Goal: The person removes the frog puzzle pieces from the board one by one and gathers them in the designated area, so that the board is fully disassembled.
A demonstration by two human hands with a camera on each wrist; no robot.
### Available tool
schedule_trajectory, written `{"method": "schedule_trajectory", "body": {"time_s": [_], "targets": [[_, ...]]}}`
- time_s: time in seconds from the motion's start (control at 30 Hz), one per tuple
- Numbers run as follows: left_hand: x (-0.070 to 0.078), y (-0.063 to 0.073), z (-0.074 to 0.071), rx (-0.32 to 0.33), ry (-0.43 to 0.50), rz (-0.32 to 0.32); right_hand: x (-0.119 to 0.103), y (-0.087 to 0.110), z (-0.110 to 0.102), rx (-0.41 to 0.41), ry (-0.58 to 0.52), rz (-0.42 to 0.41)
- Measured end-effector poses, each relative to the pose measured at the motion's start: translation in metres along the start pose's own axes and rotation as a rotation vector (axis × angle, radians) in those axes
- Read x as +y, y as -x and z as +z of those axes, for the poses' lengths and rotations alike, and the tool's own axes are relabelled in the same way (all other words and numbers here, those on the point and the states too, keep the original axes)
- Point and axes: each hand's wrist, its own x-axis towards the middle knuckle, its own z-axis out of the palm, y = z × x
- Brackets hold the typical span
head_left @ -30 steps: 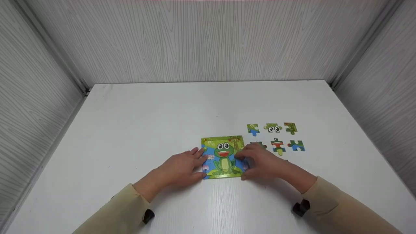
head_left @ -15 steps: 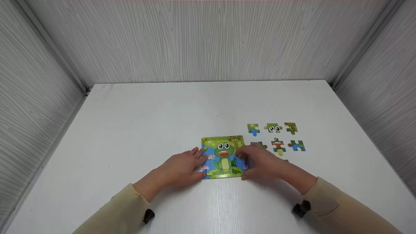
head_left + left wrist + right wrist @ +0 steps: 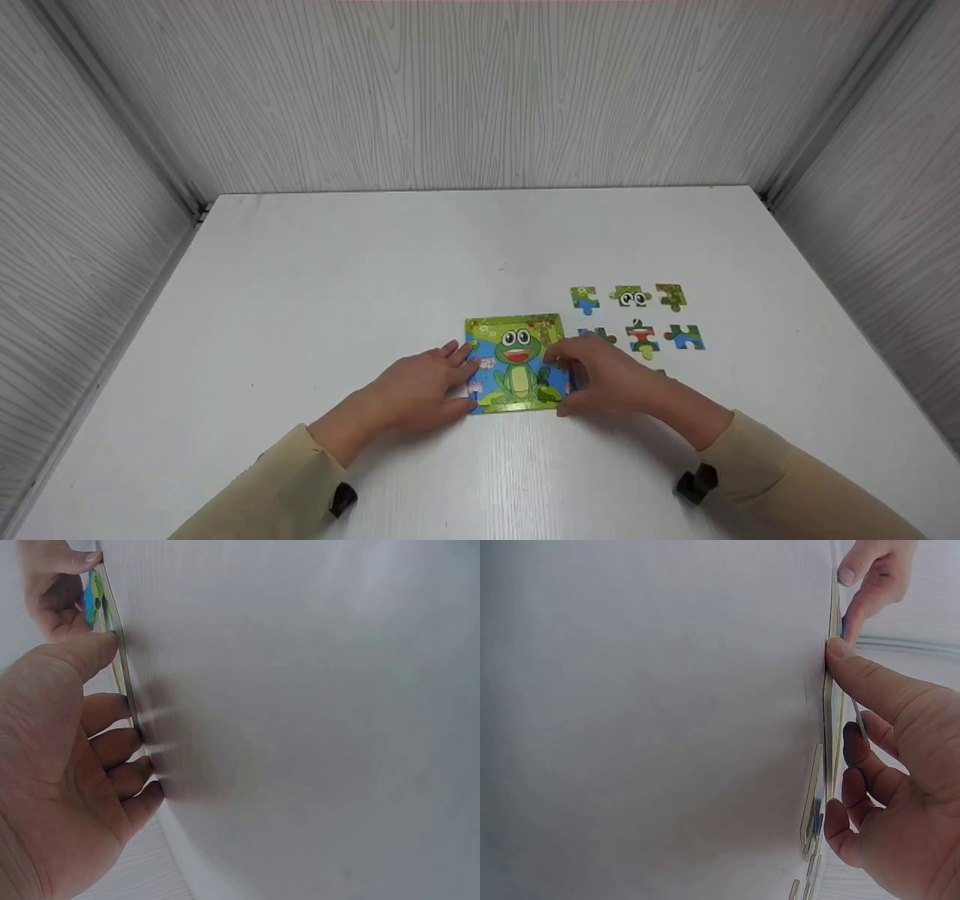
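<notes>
A square frog jigsaw puzzle board (image 3: 513,319) lies flat on the white table. My left hand (image 3: 420,386) rests along its left edge, fingers spread and fingertips touching the rim. At the right side, my right hand (image 3: 611,379) has its thumb at the board's lower right corner and its other fingers curled over the picture. In the right wrist view, a thin puzzle piece (image 3: 859,718) stands tilted up out of the board, pinched at the fingers. The left wrist view shows its blue and green face beside the right hand. The hand partly hides this piece from above.
Loose puzzle pieces lie in rows right of the board, among them one with the frog's eyes (image 3: 631,297), one with its mouth (image 3: 642,339) and a blue-green one (image 3: 685,337). Another piece (image 3: 660,373) is mostly hidden behind the right wrist. Grey wood-grain walls (image 3: 480,97) enclose the table.
My right index finger has curled and drawn slightly up and right, and the picture's right part near the frog's leg now looks tilted. The left hand and loose pieces have stayed put.
</notes>
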Motion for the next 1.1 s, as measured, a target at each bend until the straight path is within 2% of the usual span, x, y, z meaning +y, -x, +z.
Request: {"method": "schedule_trajectory", "body": {"time_s": [0.33, 0.57, 0.8, 1.1], "targets": [[-0.002, 0.001, 0.000, -0.001, -0.003, 0.006, 0.000, 0.002, -0.004, -0.007, -0.007, 0.006], [-0.002, 0.001, 0.000, -0.002, -0.011, 0.003, 0.003, 0.007, -0.012, 0.007, 0.011, -0.037], [-0.001, 0.000, -0.001, -0.007, -0.001, 0.016, 0.009, 0.017, -0.023, 0.015, -0.007, 0.031], [0.001, 0.000, -0.002, -0.013, 0.006, 0.011, 0.020, 0.032, -0.042, 0.042, -0.053, 0.070]]}}
